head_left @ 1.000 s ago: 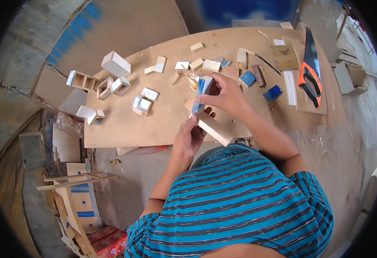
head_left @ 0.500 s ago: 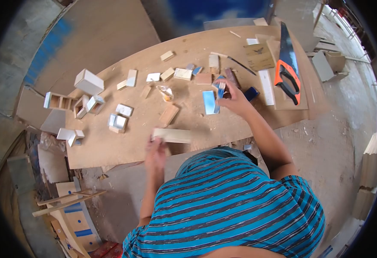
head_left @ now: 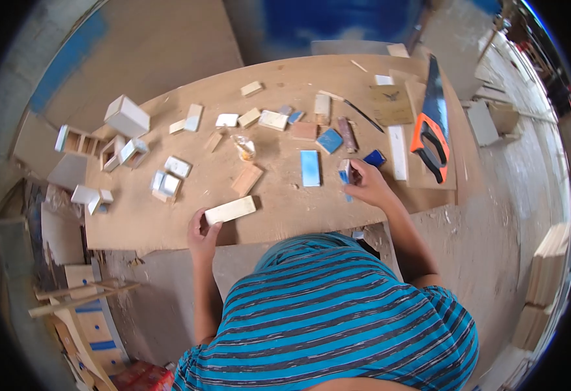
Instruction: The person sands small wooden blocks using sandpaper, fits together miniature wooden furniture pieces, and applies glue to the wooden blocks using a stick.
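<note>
My left hand grips one end of a pale wooden block just above the table's near edge. Between the thumb and fingers of my right hand is a small blue-and-grey piece; its exact kind I cannot make out. Left of that hand lies a light blue rectangular block. Beyond it rest a blue square piece and a brownish roll-like piece. A dark blue piece sits just beside my right fingers. A brown wood block lies past the pale one.
On the wooden table an orange-handled handsaw lies at the right, near a white strip and brown sandpaper-like sheet. A thin dark brush-like tool lies farther back. Small wooden boxes stand at the left.
My right hand has drawn back toward me and right, off the light blue block, with the small piece. My left hand has shifted left with the pale block, which is now tilted.
</note>
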A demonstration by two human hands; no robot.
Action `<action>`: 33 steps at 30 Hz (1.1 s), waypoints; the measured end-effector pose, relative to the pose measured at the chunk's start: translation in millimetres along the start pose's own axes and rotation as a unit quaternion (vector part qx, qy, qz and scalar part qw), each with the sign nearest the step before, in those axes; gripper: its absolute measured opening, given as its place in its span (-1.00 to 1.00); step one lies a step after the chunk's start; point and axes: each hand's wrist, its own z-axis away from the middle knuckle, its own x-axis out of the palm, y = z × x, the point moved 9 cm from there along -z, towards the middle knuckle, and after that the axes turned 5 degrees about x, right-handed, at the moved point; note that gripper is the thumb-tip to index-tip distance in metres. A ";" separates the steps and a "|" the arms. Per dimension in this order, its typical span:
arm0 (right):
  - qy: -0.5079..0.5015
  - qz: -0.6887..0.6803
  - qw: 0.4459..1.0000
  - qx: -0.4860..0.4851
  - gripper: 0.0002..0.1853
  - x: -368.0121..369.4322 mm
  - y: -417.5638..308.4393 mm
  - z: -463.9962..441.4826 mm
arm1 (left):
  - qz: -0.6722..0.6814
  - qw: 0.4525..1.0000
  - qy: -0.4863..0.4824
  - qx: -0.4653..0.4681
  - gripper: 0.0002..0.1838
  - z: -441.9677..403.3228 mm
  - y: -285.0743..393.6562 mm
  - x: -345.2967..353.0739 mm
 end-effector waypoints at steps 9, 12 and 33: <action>-0.089 0.082 0.991 -0.057 -0.41 43.0 -51.5 3.6 | -0.310 0.930 0.065 0.184 -0.45 14.6 61.1 13.2; -0.111 0.147 0.978 -0.100 -0.39 56.8 -62.5 2.4 | -0.319 0.924 0.071 0.196 -0.44 18.8 62.0 17.9; -0.142 0.183 0.949 -0.213 -0.39 79.4 -82.3 -2.0 | -0.329 0.921 0.091 0.186 -0.44 39.4 91.9 45.5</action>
